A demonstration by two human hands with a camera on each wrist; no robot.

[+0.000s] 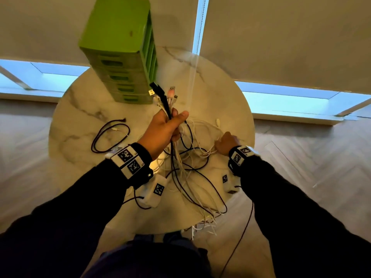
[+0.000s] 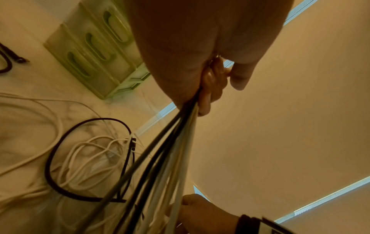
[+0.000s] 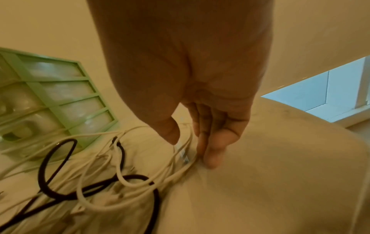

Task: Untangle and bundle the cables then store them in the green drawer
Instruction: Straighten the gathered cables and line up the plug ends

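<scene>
My left hand (image 1: 173, 125) (image 2: 210, 88) is raised over the table and grips a bunch of black and white cables (image 2: 160, 166). Their plug ends (image 1: 163, 95) stick up above the fist. Below it the cables run into a loose tangle (image 1: 192, 163) (image 3: 120, 182) on the round marble table (image 1: 80, 109). At the tangle's right side my right hand (image 1: 225, 144) (image 3: 192, 150) is down at the table, fingers (image 3: 212, 142) straight among white cables and a small plug (image 3: 183, 152). The green drawer unit (image 1: 120, 47) (image 2: 94, 52) (image 3: 60, 101) stands at the table's back, drawers closed.
A separate dark cable (image 1: 110, 135) lies looped on the left of the table. Some cable ends (image 1: 206, 221) hang over the near edge. Lowered blinds with bright window strips (image 1: 281, 97) lie behind the table, and wood floor surrounds it.
</scene>
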